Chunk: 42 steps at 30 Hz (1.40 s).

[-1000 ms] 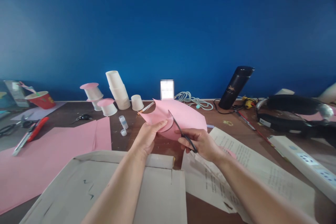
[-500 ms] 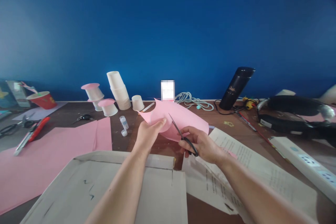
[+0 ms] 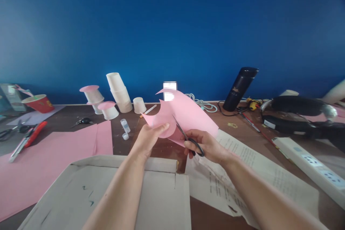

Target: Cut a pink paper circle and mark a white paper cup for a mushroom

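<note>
Pinched between the thumb and fingers of my left hand [image 3: 151, 137] is a sheet of pink paper [image 3: 192, 109], held above the table with a rounded, partly cut edge near my thumb. My right hand [image 3: 206, 145] grips black-handled scissors [image 3: 194, 146]. Their blades point up and left, lying against the paper just right of my left thumb. Curved points of paper stick out at the sheet's left side. The far part of the sheet droops toward the right, above the printed pages.
A cardboard box lid [image 3: 107, 194] lies in front. Pink sheets [image 3: 54, 161], a utility knife [image 3: 27, 142] and a glue stick [image 3: 125, 125] are left. Paper cups [image 3: 118, 91] stand behind. Right are printed pages [image 3: 256, 165], a power strip [image 3: 309, 161] and a black flask [image 3: 240, 89].
The pink sheet has shifted, its far left edge now rising as a separate curved point. The cut beside my left thumb looks longer. Both hands keep their holds; the view has turned slightly right.
</note>
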### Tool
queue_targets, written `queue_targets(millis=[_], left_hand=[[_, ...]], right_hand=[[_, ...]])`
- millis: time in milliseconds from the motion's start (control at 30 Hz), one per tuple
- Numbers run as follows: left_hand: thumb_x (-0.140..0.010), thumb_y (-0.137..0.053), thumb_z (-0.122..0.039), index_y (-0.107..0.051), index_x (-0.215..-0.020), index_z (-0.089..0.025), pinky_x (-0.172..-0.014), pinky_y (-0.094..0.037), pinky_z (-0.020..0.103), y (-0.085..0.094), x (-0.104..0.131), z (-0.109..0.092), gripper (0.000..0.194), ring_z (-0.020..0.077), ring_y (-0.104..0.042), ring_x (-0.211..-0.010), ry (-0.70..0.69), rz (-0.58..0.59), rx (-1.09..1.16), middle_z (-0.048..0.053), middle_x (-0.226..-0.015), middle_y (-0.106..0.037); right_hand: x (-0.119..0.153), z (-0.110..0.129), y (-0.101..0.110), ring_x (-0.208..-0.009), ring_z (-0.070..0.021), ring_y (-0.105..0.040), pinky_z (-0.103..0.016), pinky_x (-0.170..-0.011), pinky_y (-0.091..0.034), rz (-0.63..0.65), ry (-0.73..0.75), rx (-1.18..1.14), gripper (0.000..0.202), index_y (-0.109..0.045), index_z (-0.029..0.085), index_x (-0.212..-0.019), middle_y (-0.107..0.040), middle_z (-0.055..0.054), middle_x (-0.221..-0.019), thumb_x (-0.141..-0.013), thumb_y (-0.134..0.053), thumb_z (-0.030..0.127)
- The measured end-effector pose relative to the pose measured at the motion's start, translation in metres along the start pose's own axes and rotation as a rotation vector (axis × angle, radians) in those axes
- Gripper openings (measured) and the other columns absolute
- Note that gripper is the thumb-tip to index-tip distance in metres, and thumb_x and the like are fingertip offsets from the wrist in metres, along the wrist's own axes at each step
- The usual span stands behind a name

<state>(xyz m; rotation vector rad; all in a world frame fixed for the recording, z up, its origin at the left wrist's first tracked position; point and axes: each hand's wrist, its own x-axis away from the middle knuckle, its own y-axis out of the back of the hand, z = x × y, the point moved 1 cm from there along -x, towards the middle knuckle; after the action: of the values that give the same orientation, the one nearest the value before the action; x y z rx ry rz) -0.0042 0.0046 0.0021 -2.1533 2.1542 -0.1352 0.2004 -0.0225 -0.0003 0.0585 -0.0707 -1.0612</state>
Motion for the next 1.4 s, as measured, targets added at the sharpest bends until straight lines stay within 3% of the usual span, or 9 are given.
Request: queue_targets(millis=[233,867,1200,1400], left_hand=[[-0.057,-0.079,-0.04,-0.071,-0.097,-0.012,-0.09,-0.045,0.043,-0.0003,-0.0004,-0.002,0.049,0.0319,-0.063,-0.098,0.069,0.001,-0.028,0.013,-0.098,-0.071],[-0.054,-0.08,-0.039,-0.07,-0.102,-0.012,-0.094,-0.042,0.043,-0.0032,-0.0003,-0.0025,0.056,0.0316,-0.06,-0.104,0.017,-0.046,-0.01,0.013,-0.102,-0.07],[-0.053,-0.079,-0.037,-0.072,-0.093,-0.012,-0.089,-0.045,0.041,-0.0057,0.0021,-0.0036,0.047,0.0315,-0.063,-0.097,0.035,-0.071,-0.039,0.012,-0.093,-0.072],[-0.055,-0.078,-0.039,-0.072,-0.087,-0.011,-0.088,-0.046,0.04,-0.0053,0.003,-0.0042,0.043,0.0303,-0.064,-0.093,0.017,-0.096,-0.048,0.011,-0.087,-0.073]], right_hand=[[-0.001,-0.002,0.0001,-0.051,-0.01,-0.056,-0.022,-0.048,-0.042,-0.047,-0.001,0.001,0.038,-0.06,0.013,-0.092,-0.064,-0.003,-0.064,-0.077,-0.066,0.047],[-0.0032,-0.0078,-0.0011,-0.047,-0.0085,-0.05,-0.022,-0.045,-0.039,-0.13,0.033,0.002,0.035,-0.068,0.013,-0.091,-0.055,0.002,-0.056,-0.075,-0.069,0.044],[-0.0007,-0.0037,-0.0032,-0.054,-0.0113,-0.056,-0.024,-0.05,-0.043,-0.076,0.0,-0.062,0.041,-0.066,0.012,-0.098,-0.064,-0.004,-0.064,-0.076,-0.067,0.046],[0.0011,-0.0046,-0.0001,-0.054,-0.01,-0.056,-0.021,-0.05,-0.042,-0.039,0.0,-0.027,0.034,-0.066,0.012,-0.089,-0.065,-0.004,-0.065,-0.079,-0.066,0.044]])
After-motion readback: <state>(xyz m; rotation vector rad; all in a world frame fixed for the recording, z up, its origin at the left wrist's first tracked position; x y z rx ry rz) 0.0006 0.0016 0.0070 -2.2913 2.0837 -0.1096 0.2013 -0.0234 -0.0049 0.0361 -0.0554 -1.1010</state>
